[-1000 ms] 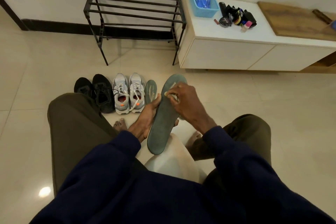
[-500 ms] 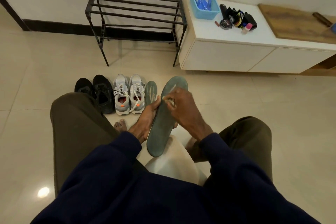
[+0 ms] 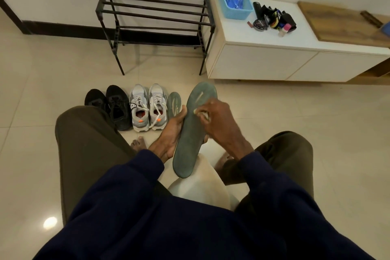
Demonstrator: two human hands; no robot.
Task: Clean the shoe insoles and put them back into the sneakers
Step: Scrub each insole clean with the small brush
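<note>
I sit with a long grey-green insole point(image 3: 191, 133) held up between my knees, toe end pointing away. My left hand point(image 3: 172, 131) grips its left edge from below, thumb along the rim. My right hand point(image 3: 217, 120) pinches a small pale wipe point(image 3: 201, 113) and presses it on the insole's upper half. A second insole point(image 3: 174, 102) lies on the floor right of the grey sneakers point(image 3: 147, 107), which stand side by side with orange linings showing.
A pair of black shoes point(image 3: 111, 104) stands left of the grey pair. Behind them is a black metal shoe rack point(image 3: 156, 15). A white low cabinet point(image 3: 285, 57) at the right carries a blue basket point(image 3: 235, 6) and shoe-care items point(image 3: 272, 20). A white stool point(image 3: 202, 188) is under me.
My right hand with the wipe has slid a little down and right across the insole. The left hand keeps the same hold.
</note>
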